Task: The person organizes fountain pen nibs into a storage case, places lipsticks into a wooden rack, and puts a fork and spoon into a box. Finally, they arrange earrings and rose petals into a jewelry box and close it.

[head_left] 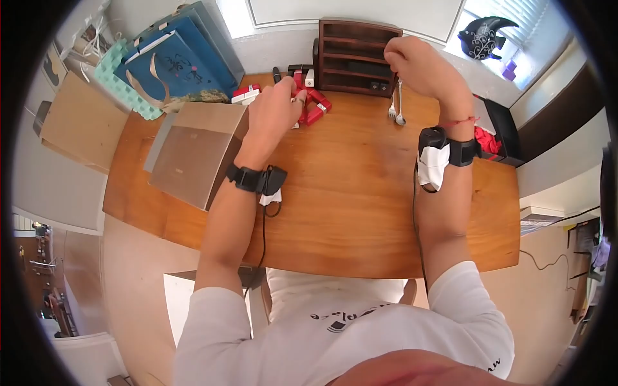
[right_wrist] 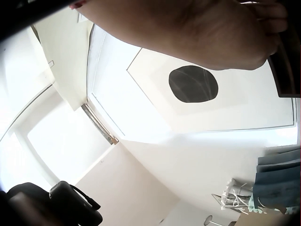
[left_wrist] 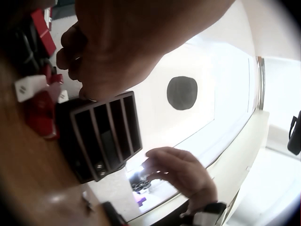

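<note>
My left hand [head_left: 273,112] hovers at the back of the wooden table [head_left: 347,186], its fingers loosely curled, overlapping small red boxes [head_left: 318,112] in the head view. The left wrist view shows nothing between its fingers. My right hand [head_left: 426,67] is raised at the right edge of a dark wooden rack [head_left: 351,56] with several shelves. In the left wrist view, the right hand's bent fingers [left_wrist: 164,160] show a gap, with nothing in it. A small fork [head_left: 391,113] and a spoon [head_left: 400,109] sit below that hand, beside the rack.
A brown cardboard box [head_left: 199,148] stands on the left, with blue paper bags [head_left: 177,64] behind it. At the right, a black box [head_left: 505,138] holds red cloth [head_left: 486,139]. A black fish ornament [head_left: 484,38] stands by the window. Cables run from both wrist cameras.
</note>
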Demonstrator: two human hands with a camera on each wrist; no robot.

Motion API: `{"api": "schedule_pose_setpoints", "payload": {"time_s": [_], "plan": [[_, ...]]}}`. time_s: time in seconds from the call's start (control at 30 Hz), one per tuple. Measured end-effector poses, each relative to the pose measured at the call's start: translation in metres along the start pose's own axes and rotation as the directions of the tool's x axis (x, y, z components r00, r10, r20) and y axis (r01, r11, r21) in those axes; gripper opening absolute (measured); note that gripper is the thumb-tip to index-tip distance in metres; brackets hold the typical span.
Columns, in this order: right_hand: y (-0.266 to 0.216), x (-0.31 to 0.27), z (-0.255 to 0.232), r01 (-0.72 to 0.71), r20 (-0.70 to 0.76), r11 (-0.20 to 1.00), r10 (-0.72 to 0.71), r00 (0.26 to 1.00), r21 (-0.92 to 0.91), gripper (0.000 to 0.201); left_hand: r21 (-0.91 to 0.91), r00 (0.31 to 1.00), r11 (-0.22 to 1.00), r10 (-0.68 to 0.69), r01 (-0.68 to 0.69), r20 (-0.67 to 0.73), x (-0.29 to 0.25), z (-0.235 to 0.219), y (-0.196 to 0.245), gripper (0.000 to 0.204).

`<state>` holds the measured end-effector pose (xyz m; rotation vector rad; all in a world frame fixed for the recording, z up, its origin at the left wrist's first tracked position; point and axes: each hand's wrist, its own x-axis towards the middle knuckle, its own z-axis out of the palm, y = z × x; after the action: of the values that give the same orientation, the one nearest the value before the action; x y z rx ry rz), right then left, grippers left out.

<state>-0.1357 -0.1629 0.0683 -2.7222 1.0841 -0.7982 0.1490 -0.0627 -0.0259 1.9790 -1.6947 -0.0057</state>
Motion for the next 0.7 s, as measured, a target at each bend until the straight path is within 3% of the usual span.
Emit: {"api": "schedule_pose_setpoints", "payload": {"time_s": [0.13,0.2,0.27,0.33,0.37,0.43,0.53,0.57,0.7], "plan": [[-0.013,0.002,0.003,-0.035,0.023,0.999,0.036,0.999,-0.029,0.025,0.043,0.999,0.999,-0.028,0.029,-0.016,-0.028,0.010,-0.004,0.035],[-0.024,0.003,0.011,0.054,0.070,0.997,-0.050,0.996,-0.056,0.025,-0.010,0.995,0.996,-0.083,0.084,0.052,-0.044,0.016,-0.007,0.038],[-0.037,0.008,0.023,0.035,0.095,0.999,-0.037,0.995,0.019,0.024,-0.066,0.998,0.996,-0.059,0.058,-0.019,-0.047,0.018,-0.012,0.042],[-0.044,0.010,0.037,0.035,0.240,0.999,-0.035,0.970,0.006,0.022,-0.087,0.998,0.994,-0.064,0.066,0.024,-0.048,0.021,-0.017,0.045],[-0.046,0.010,0.047,0.027,0.248,1.000,-0.027,0.968,0.001,0.022,-0.097,0.999,0.995,-0.037,0.040,0.034,-0.047,0.023,-0.019,0.046],[-0.054,0.006,0.068,0.149,0.280,0.989,-0.141,0.950,-0.007,0.018,-0.096,0.997,0.994,-0.041,0.048,0.072,-0.047,0.020,-0.014,0.046],[-0.071,0.003,0.095,0.108,0.318,0.990,-0.131,0.939,0.091,0.019,-0.064,0.998,0.998,-0.014,0.018,0.063,-0.046,0.028,-0.023,0.044],[-0.058,0.003,0.118,0.244,0.257,0.969,-0.246,0.935,0.041,0.028,-0.045,0.999,0.999,-0.014,0.016,0.039,-0.046,0.032,-0.025,0.042],[-0.053,-0.024,0.155,0.247,0.194,0.967,-0.253,0.948,0.056,0.042,-0.050,1.000,0.999,0.006,-0.008,-0.026,-0.047,0.034,-0.027,0.038]]}}
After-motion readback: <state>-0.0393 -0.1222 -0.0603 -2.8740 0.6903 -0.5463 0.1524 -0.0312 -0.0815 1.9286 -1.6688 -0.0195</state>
